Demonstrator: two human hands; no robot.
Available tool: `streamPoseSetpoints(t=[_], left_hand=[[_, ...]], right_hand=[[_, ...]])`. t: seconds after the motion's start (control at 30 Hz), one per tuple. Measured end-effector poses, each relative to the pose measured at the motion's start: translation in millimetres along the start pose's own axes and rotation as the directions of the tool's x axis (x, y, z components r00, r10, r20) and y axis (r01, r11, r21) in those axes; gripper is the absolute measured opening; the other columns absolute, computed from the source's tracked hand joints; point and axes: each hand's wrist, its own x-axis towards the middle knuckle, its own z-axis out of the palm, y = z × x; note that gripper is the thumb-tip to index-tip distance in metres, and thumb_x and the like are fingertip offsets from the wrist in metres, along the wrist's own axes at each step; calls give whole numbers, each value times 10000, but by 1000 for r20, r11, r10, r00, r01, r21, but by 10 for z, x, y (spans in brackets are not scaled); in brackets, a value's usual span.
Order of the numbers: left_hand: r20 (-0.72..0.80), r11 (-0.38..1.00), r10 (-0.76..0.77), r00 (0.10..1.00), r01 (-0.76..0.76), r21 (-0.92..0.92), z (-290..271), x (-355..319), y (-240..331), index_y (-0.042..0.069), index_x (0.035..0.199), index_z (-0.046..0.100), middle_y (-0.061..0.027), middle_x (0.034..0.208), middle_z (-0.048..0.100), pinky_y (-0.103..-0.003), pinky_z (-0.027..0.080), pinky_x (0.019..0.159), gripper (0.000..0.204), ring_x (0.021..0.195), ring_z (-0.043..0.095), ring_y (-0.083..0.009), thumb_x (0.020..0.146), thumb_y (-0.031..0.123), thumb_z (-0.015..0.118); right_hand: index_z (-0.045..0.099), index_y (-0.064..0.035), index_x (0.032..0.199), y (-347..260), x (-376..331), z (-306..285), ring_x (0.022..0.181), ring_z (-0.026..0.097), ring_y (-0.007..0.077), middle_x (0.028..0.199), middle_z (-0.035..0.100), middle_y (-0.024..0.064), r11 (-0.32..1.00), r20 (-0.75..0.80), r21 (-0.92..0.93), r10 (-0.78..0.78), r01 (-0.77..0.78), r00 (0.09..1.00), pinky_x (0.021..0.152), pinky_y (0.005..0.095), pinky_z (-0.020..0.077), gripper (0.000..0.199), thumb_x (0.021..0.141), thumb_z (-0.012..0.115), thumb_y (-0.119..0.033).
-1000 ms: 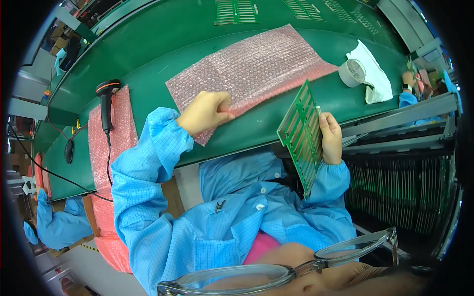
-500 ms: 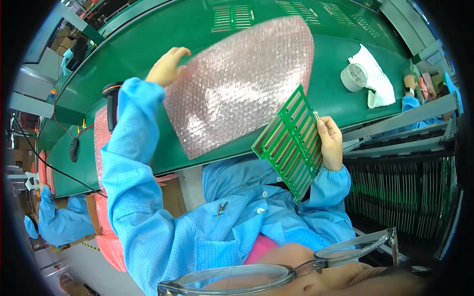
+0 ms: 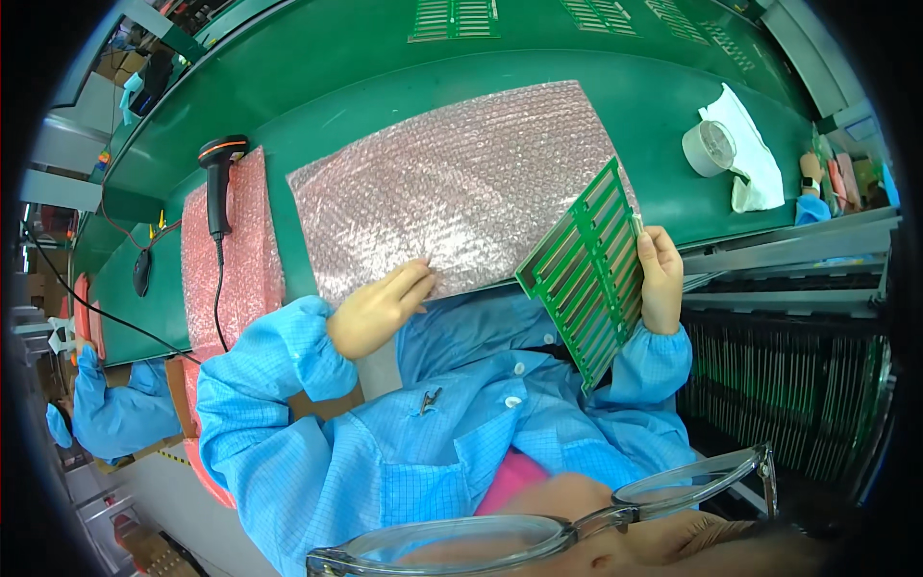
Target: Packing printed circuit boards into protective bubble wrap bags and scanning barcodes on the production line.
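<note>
My right hand (image 3: 661,281) grips a green circuit board panel (image 3: 588,279) by its right edge, thumb on the near face. The panel, with rows of long slots, is tilted up in front of my chest. Its upper part overlaps the right side of a pinkish bubble wrap sheet (image 3: 433,183). That sheet lies spread on the green table, close to the front edge. My left hand (image 3: 386,306) rests on the sheet's near edge with fingers stretched out and holds nothing.
A barcode scanner (image 3: 219,183) lies on pink bubble wrap (image 3: 252,260) at left. At right are a clear cup (image 3: 709,148) and white cloth (image 3: 760,163). Several circuit boards (image 3: 457,19) lie along the back. Beside me stands a rack of boards (image 3: 788,394). Co-workers' sleeves (image 3: 120,409) show at the sides.
The bubble wrap sheet, raised and blurred before, has come down onto the table. My left hand has moved from its far left side to its near edge. The panel has shifted slightly right.
</note>
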Motion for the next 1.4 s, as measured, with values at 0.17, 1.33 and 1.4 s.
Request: streamPoseSetpoints(t=[0.17, 1.33, 1.4], left_hand=[[-109, 959, -193, 975, 164, -231, -125, -69, 39, 9, 864, 604, -134, 901, 596, -359, 502, 695, 159, 831, 604, -274, 707, 33, 614], [-120, 868, -144, 982, 183, 462, -637, 522, 7, 103, 1323, 401, 15, 1319, 349, -268, 530, 583, 711, 716, 476, -186, 652, 94, 638], [-92, 882, -140, 986, 166, 441, -578, 445, 12, 107, 1308, 425, 20, 1320, 352, -261, 530, 557, 641, 696, 465, -182, 689, 82, 590]], right_hand=[[529, -24, 894, -79, -83, 15, 716, 473, 35, 791, 554, -20, 1000, -1, -13, -17, 17, 1000, 670, 173, 387, 167, 932, 497, -184], [525, -10, 1147, 364, 792, 1117, 969, 561, 340, 1005, 595, 216, 824, 149, -558, -23, 103, 989, 865, 358, 436, 313, 870, 504, -154], [528, -26, 1155, 595, 978, 1273, 1005, 537, 344, 1043, 585, 205, 480, 346, -768, -244, 423, 906, 894, 362, 417, 339, 851, 528, -177]])
